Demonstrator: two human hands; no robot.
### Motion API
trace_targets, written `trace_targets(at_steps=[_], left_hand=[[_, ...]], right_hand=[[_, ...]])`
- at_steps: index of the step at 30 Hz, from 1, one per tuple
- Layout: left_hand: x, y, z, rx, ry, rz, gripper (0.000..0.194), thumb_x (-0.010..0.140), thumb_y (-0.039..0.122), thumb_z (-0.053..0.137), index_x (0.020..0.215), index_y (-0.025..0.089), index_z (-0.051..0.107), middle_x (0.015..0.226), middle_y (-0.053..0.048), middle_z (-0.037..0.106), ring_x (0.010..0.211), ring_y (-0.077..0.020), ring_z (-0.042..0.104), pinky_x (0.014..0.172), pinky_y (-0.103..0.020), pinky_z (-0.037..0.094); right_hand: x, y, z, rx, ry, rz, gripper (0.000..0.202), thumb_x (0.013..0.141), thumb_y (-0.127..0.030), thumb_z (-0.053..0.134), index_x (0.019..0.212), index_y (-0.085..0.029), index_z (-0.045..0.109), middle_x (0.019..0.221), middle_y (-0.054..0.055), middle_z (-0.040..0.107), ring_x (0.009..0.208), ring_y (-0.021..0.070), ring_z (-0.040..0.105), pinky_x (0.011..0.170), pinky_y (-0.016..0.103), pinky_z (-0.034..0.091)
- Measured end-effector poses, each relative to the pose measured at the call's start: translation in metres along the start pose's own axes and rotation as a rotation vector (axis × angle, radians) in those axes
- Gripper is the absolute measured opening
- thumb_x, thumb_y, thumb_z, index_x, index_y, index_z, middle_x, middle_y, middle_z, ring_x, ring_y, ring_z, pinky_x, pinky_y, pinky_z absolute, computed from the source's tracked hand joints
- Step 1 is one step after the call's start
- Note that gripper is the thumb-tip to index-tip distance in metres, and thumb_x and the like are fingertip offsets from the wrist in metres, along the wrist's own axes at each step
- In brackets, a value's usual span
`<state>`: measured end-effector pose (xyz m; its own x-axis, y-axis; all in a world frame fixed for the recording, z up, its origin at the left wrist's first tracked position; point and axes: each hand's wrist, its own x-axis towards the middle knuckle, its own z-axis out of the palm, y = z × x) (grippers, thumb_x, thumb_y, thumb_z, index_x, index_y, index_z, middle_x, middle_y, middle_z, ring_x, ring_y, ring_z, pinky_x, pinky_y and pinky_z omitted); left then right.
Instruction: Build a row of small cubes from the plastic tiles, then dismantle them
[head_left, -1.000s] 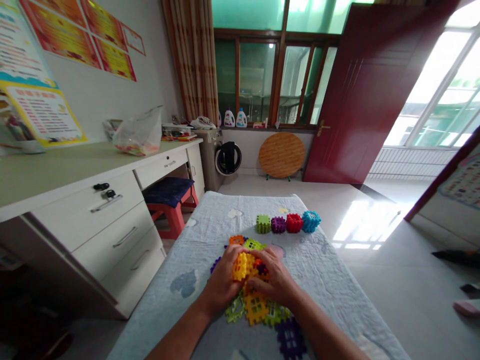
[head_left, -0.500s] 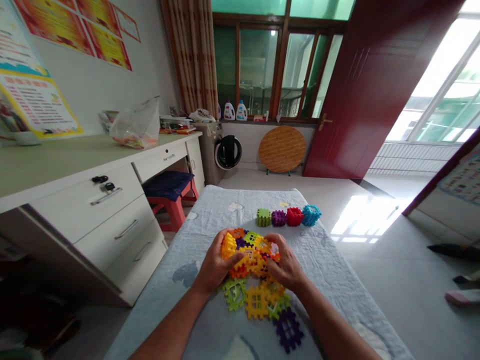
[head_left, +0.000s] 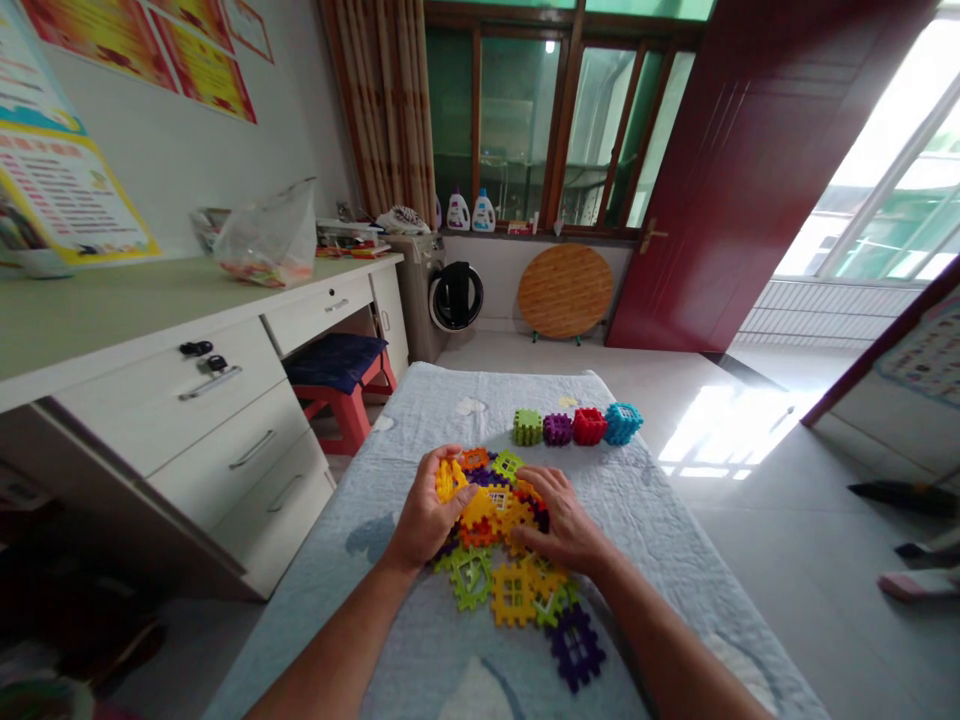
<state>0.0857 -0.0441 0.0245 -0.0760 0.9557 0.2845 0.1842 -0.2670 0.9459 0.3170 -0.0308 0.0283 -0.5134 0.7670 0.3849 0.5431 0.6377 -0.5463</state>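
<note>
My left hand (head_left: 426, 512) is closed around a stack of yellow notched building tiles (head_left: 448, 480), its thumb pressing on the near side. Over the right part of the loose pile lies my right hand (head_left: 562, 520), its fingers apart from the thumb and touching yellow and orange tiles; nothing lifted shows in it. Between the hands are yellow tiles (head_left: 498, 498) and an orange tile (head_left: 477, 535). Nearer me lie a lime green tile (head_left: 470, 578), a yellow window tile (head_left: 513, 595) and a dark purple tile (head_left: 576, 648). Some of the pile is hidden under my fingers.
Beyond the pile stand a green stack (head_left: 527, 427), a purple stack (head_left: 557, 429), a red stack (head_left: 589, 426) and a blue stack (head_left: 623, 424) in a row on the cloth-covered table (head_left: 442, 410). A desk (head_left: 180, 320) and a red stool (head_left: 341, 400) are at the left.
My right hand's fingers have shifted slightly left over the pile and flattened. The left hand still holds the yellow stack, now tilted a little differently. The view has moved slightly.
</note>
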Motion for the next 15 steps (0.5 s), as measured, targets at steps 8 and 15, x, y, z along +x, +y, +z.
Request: trace_targets(at_steps=[8, 15], left_hand=[[0.006, -0.005, -0.004, 0.018, 0.029, -0.015, 0.033, 0.081, 0.042, 0.063, 0.104, 0.019, 0.059, 0.099, -0.005, 0.063, 0.098, -0.0201, 0.059, 0.087, -0.033, 0.047], [0.010, -0.003, -0.008, -0.046, 0.125, -0.070, 0.033, 0.082, 0.044, 0.060, 0.102, 0.018, 0.061, 0.097, -0.004, 0.064, 0.092, -0.0185, 0.059, 0.084, -0.030, 0.046]], right_hand=[[0.008, -0.012, 0.008, -0.104, -0.076, -0.042, 0.045, 0.068, -0.033, 0.075, 0.110, -0.023, 0.060, 0.099, 0.004, 0.065, 0.097, 0.0234, 0.053, 0.095, 0.043, 0.034], [0.005, 0.000, -0.001, 0.004, 0.145, 0.028, 0.013, 0.080, -0.017, 0.056, 0.092, -0.022, 0.059, 0.096, 0.005, 0.060, 0.094, 0.0197, 0.055, 0.088, 0.036, 0.043]])
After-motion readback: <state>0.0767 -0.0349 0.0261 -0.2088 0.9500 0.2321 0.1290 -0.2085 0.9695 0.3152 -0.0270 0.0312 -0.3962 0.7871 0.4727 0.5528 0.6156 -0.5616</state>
